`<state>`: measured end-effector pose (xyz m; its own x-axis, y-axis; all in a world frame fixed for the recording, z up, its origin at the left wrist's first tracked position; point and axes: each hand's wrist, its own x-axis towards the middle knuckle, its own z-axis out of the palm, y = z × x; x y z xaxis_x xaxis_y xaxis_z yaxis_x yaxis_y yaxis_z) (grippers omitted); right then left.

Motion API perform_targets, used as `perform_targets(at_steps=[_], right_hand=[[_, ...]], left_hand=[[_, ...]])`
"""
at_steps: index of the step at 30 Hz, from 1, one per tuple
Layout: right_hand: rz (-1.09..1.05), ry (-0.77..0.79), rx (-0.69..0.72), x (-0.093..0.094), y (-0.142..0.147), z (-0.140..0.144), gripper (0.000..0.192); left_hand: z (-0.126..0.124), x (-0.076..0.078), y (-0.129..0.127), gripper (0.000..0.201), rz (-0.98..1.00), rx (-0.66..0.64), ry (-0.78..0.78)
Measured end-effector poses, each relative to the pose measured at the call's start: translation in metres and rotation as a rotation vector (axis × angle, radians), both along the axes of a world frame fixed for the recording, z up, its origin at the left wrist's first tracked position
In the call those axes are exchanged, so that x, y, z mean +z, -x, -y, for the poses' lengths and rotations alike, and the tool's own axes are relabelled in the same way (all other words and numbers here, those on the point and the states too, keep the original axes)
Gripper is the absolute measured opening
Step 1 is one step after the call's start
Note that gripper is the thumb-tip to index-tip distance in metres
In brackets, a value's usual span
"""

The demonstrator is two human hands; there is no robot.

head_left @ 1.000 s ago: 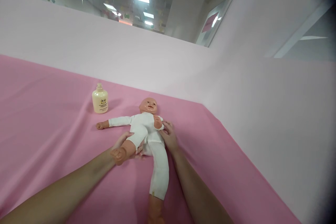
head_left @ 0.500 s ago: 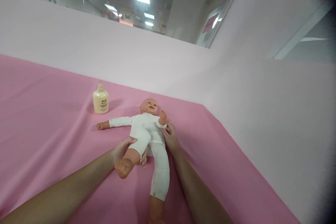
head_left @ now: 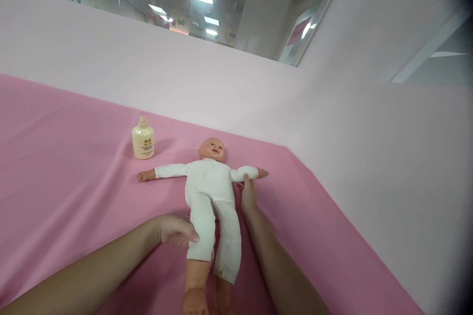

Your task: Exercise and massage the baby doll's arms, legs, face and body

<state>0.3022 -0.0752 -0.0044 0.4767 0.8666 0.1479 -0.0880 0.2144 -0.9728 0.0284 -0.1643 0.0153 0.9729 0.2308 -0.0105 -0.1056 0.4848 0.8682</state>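
Observation:
A baby doll [head_left: 209, 192] in a white suit lies face up on the pink cloth [head_left: 74, 177], arms spread, both legs stretched toward me. My left hand [head_left: 175, 230] grips the doll's leg on the left side, at the thigh, with fingers curled around it. My right hand [head_left: 248, 196] rests beside the doll's body, fingertips touching the sleeve of its outstretched arm on the right.
A small cream bottle [head_left: 143, 140] with a cap stands upright on the cloth, behind and left of the doll. Pale pink partition walls [head_left: 221, 83] close the surface at the back and right.
The doll's bent leg has been pulled down straight by my left hand. Its arm on the right, folded over the chest before, now lies stretched out sideways.

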Motion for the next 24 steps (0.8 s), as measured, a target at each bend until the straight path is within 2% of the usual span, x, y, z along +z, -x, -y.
perform_targets(at_steps=[3, 5, 12, 17, 21, 24], right_hand=[[-0.012, 0.008, 0.008, 0.001, 0.000, 0.001, 0.059], [-0.006, 0.004, 0.020, 0.004, 0.002, 0.004, 0.055], [0.051, -0.077, 0.095, 0.010, 0.011, 0.011, 0.043], [0.199, -0.067, 0.166, 0.005, 0.009, 0.012, 0.049], [0.462, -0.180, 0.176, 0.008, 0.008, 0.016, 0.029], [0.600, -0.214, 0.183, 0.010, 0.007, 0.018, 0.026]], left_hand=[[-0.001, -0.002, 0.000, 0.049, -0.003, -0.088, 0.018], [-0.001, -0.003, -0.001, 0.051, 0.034, -0.071, 0.039], [-0.011, -0.002, -0.015, 0.050, 0.294, 0.274, 0.208], [-0.029, -0.013, -0.015, 0.054, 0.196, 0.387, 0.336], [-0.033, -0.013, -0.017, 0.055, 0.097, 0.464, 0.362], [-0.031, -0.010, -0.018, 0.055, 0.061, 0.495, 0.374]])
